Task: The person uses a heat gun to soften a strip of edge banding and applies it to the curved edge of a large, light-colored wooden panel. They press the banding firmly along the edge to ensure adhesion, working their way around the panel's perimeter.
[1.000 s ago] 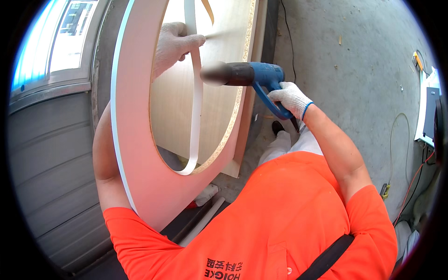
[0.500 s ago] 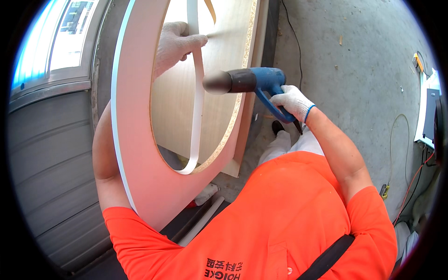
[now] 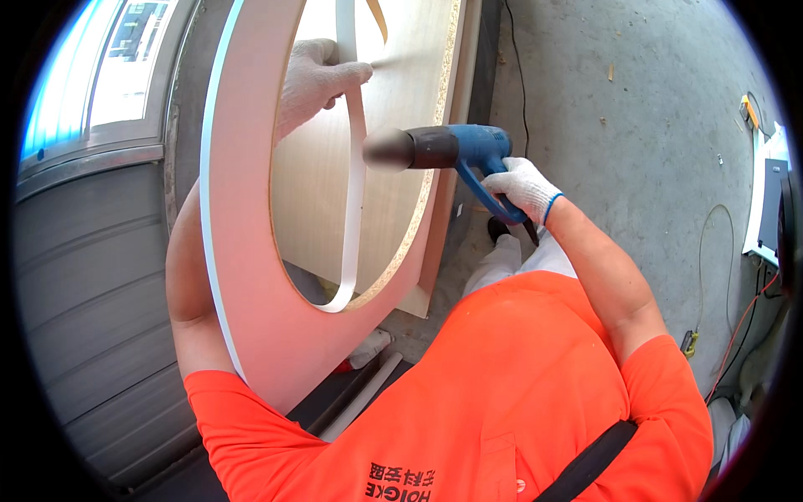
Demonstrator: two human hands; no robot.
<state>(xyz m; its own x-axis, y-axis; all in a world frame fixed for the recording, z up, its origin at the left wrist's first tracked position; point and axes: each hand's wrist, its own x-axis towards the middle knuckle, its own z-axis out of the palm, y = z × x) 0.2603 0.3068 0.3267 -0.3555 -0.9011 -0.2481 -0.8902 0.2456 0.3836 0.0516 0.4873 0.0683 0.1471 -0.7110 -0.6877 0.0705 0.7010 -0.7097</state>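
Note:
My right hand, in a white knit glove, is wrapped round the handle of a blue heat gun. The gun's dark nozzle points left, close to a white edge-banding strip. That strip runs down through a large oval cutout in a pink-faced particleboard panel, and its lower end curves along the cutout's bottom edge. Reaching round behind the panel, my gloved left hand shows through the opening. Its thumb and fingers close on the strip's upper part. Some of its fingers are hidden.
A wood-grain board lies behind the cutout. Beyond it, a black cord trails over the concrete floor. A grey ribbed wall with a window stands at left. Equipment with a white edge and cables sits far right.
The heat gun and my right hand have dipped very slightly. The black cord has shifted to the left. My left hand and the strip stay in place.

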